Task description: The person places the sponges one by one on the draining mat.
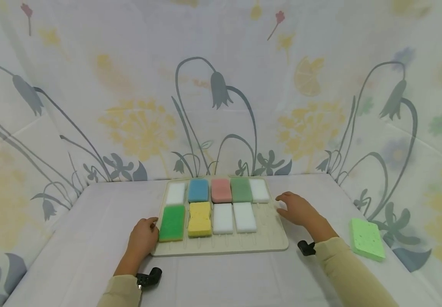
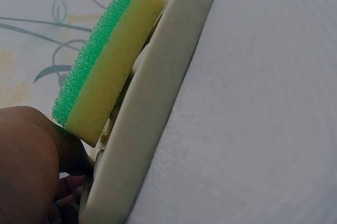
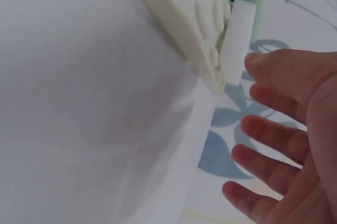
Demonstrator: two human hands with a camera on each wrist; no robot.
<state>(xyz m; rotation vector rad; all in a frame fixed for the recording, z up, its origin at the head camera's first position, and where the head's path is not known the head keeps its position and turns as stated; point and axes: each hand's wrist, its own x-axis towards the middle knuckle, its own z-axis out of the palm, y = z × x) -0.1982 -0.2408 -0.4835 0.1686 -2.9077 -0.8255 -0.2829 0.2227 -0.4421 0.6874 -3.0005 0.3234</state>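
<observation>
Two hands (image 1: pixel 142 238) (image 1: pixel 298 209) at tray (image 1: pixel 271 245) edges

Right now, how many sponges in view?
10. Nine on the tray: back row white, blue, pink, green, white; front row green, yellow, white, white. One light green sponge lies on the table, right of the tray.

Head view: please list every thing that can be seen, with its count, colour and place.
tray: one, cream, middle of the table.
back row of sponges: five, left to right white, blue, pink, dark green, white.
front row of sponges: four, left to right green, yellow, white, white.
loose sponge: one, light green, on the table right of the tray.
table: one, white cloth.
backdrop: flowered cloth, behind and at both sides.
left hand: at the tray's left edge, by the green sponge.
right hand: open, fingers spread near the tray's right edge.
</observation>
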